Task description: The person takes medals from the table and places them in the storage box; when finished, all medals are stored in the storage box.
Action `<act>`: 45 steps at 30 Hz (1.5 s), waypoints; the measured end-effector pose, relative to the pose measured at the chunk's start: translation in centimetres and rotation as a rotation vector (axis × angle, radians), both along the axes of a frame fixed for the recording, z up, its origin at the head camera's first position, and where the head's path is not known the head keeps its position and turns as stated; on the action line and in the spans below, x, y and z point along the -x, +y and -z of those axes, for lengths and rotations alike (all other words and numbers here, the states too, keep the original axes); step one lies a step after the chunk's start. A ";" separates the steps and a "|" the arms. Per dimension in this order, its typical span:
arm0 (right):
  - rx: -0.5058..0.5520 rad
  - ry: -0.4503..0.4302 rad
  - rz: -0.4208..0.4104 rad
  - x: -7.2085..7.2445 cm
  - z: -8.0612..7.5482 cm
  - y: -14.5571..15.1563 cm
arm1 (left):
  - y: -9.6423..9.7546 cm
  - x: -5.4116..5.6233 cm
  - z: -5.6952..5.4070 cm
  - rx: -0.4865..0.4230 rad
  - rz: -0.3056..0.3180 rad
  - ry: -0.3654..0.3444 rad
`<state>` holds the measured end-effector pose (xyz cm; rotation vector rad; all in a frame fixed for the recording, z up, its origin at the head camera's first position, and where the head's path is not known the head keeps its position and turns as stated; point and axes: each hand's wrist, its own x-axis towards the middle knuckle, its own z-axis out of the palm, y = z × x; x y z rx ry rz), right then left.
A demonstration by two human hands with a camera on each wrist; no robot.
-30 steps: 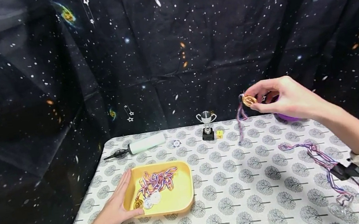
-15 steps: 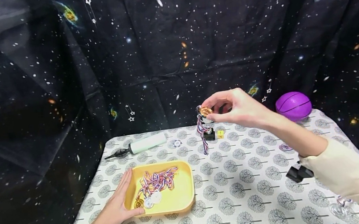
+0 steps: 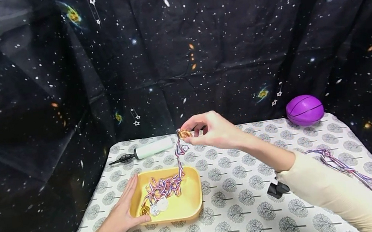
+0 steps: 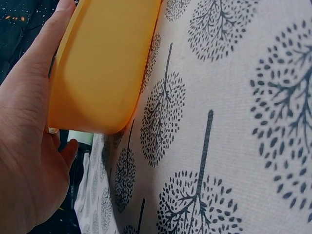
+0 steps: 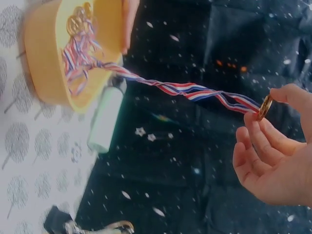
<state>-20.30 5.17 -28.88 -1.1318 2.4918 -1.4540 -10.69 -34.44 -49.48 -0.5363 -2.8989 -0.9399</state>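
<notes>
In the head view my right hand pinches a gold medal between thumb and fingertips, above the far rim of a yellow plastic tub. Its red, white and blue ribbon hangs twisted, the lower end reaching the ribbon heap inside the tub. A silver medal, a pale round medal beside it and a gold medal lie near the tub's front left corner. My left hand holds that corner, fingers along the left side and thumb at the near rim.
A white hand pump with a black end lies behind the tub. At the back right sits a purple ball. More striped ribbons lie on the right, partly behind the right sleeve. The right arm hides the trophy in the head view.
My right hand has carried the gold medal leftward and down, from the table's back right to above the tub. My left hand stays on the tub.
</notes>
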 end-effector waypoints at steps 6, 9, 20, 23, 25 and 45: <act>-0.030 -0.018 0.034 0.0 1.6 -2.5 | 0.0 0.3 0.0 0.032 0.005 0.013; -0.060 -0.016 0.078 -0.2 2.4 -3.8 | 0.0 0.4 0.0 0.030 0.010 0.016; -0.233 -0.048 0.124 -2.0 9.2 -8.9 | 0.0 0.6 -0.1 0.022 0.018 0.012; -0.266 -0.038 0.089 -2.4 11.6 -9.8 | 0.1 0.7 0.0 0.021 0.017 0.009; -0.303 -0.018 0.086 -2.6 12.9 -10.4 | 0.1 0.7 0.0 0.020 0.017 0.008; -0.486 0.047 0.056 -3.0 19.1 -12.6 | 0.0 0.2 -0.1 0.015 -0.007 -0.017</act>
